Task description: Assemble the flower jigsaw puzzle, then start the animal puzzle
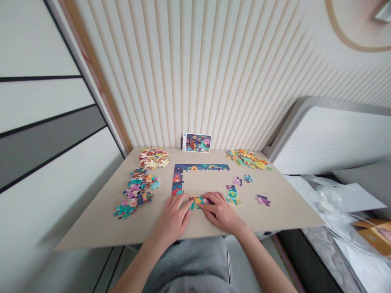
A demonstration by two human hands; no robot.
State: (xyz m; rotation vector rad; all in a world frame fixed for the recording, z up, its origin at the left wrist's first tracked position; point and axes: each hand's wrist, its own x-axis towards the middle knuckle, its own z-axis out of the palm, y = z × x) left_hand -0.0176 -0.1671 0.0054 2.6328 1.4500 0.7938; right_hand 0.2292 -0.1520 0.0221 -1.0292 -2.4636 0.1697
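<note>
A short strip of joined jigsaw pieces (198, 202), teal with yellow shapes, lies flat near the table's front. My left hand (174, 213) grips its left end, fingertips pressed down close to the red piece (177, 191) of the frame's lower left corner. From the other side my right hand (220, 211) has its fingers and thumb on the strip's right end, partly covering it. An L-shaped jigsaw border (178, 178), dark blue, runs along the back and left. Right of my right hand lies a joined section of pieces (233, 195), apart from the border.
Loose piles of pieces lie at left (134, 193), back left (154, 157) and back right (248, 158). Single pieces sit at right: purple (263, 200), pink (237, 181), blue (248, 178). A picture card (197, 143) leans on the ribbed wall. The table (284, 211) ends near my lap.
</note>
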